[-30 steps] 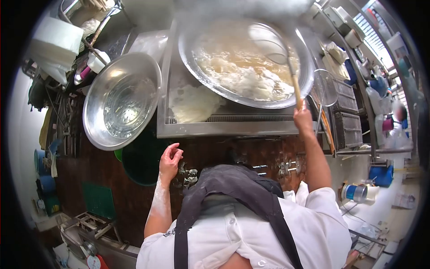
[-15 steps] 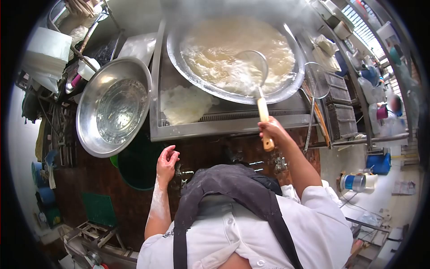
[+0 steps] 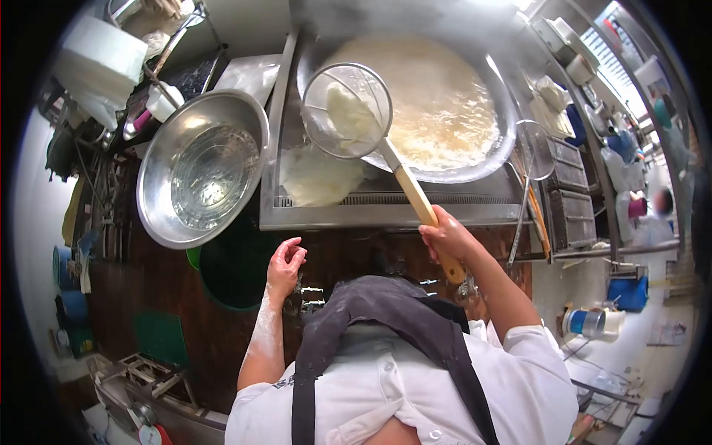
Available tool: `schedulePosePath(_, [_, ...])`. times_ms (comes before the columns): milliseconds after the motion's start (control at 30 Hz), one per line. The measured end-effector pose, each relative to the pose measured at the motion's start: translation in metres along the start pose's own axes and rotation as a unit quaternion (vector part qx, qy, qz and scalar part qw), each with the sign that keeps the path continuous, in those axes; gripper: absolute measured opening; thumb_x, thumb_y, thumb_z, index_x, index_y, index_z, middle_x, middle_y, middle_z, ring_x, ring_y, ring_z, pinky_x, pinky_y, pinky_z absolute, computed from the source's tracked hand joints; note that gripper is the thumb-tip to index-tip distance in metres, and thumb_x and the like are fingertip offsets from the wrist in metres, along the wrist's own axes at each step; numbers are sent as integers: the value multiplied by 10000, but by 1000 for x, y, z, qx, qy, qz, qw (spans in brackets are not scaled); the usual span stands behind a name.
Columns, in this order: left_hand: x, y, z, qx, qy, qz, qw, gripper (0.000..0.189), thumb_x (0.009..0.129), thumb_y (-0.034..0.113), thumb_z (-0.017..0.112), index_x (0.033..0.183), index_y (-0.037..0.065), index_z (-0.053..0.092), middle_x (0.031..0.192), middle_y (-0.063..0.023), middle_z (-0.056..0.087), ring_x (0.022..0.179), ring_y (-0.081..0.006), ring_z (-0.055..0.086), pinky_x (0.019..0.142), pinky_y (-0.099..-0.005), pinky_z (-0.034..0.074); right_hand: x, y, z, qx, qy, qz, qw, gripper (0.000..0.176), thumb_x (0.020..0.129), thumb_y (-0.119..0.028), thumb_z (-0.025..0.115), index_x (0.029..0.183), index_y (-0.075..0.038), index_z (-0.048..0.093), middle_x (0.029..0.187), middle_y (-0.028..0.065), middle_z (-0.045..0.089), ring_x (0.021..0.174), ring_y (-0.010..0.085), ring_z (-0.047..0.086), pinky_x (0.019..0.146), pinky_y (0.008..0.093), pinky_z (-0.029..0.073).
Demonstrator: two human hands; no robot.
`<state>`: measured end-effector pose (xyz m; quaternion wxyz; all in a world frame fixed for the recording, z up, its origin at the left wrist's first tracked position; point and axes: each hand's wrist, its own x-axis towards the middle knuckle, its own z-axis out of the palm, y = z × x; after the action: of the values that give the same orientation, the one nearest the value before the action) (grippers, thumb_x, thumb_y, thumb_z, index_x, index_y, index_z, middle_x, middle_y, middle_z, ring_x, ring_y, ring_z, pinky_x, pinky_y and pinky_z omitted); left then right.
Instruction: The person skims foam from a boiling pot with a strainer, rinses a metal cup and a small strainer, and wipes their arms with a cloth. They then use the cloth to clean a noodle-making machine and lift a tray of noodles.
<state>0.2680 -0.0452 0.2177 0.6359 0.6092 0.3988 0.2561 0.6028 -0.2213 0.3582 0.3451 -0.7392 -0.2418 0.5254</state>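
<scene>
My right hand (image 3: 450,236) is wrapped round the wooden handle of a skimmer (image 3: 413,194). Its round mesh head hangs over the left rim of a large pot (image 3: 475,172), with pale foam (image 3: 352,115) in it. Cloudy, bubbling liquid (image 3: 445,96) fills the pot. On the steel stove top (image 3: 297,216) left of the pot lies a heap of whitish foam (image 3: 319,178). My left hand (image 3: 284,268), wet and whitened along the forearm, hovers in front of the stove's edge. Its fingers are loosely curled and apart, holding nothing.
A wide metal basin (image 3: 204,170) with clear liquid stands to the left, above a dark green tub (image 3: 241,271). Another long-handled strainer (image 3: 535,152) leans at the stove's right side. Shelves with containers line the right. Steam rises at the back.
My right hand has lifted the skimmer out of the liquid and swung its head left over the pot's rim, now with foam in it. My left hand has barely moved.
</scene>
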Motion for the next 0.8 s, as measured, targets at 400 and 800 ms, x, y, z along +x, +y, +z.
schedulePosePath(400, [-8,10,-3,21,18,-16,999,299,948,117,633,1214,-13,591,920,-34,660,804,-96,623,732,-263,540,49,105,16,-499,154,-247,816,466,982,-124,442,1422,-8,344,885,261,632,719,451,651,618,537,531])
schedulePosePath(800, [33,11,30,69,6,-43,997,302,948,98,608,1226,-19,581,939,-87,681,813,-139,648,753,-281,550,80,85,-34,-326,235,-273,874,394,964,-174,549,1329,-88,426,1006,267,661,820,490,630,687,569,513])
